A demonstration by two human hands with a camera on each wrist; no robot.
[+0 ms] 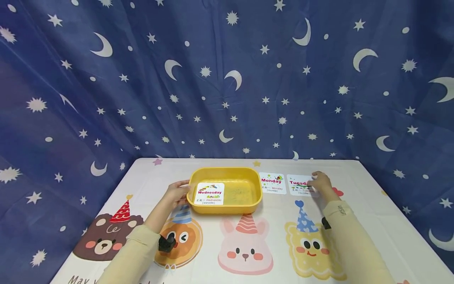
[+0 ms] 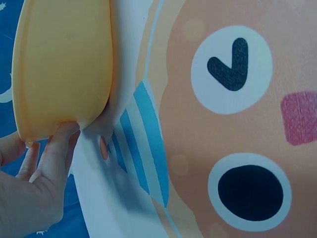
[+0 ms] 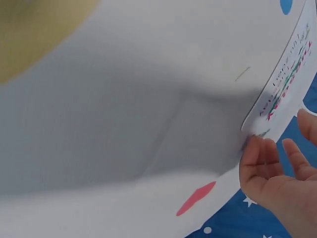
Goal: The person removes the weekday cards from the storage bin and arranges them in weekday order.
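Observation:
A yellow plastic tray [image 1: 248, 210] sits near the table's back, and its left end is gripped by my left hand [image 1: 177, 193]. In the left wrist view, the thumb and fingers of that hand [image 2: 37, 183] are around the tray's end [image 2: 64, 64]. Inside the tray, at its left, lies a Wednesday card [image 1: 210, 194]. To the tray's right are a Monday card [image 1: 272, 184] and, beside it, a Tuesday card [image 1: 297, 191]. My right hand [image 1: 322, 184] is at the Tuesday card's right edge, its fingertips touching the card's corner in the right wrist view.
A white tablecloth [image 1: 209, 244] printed with cartoon animals in party hats covers the table. Behind and to both sides hangs a dark blue curtain [image 1: 227, 118] with moons and stars, meeting the table's back edge.

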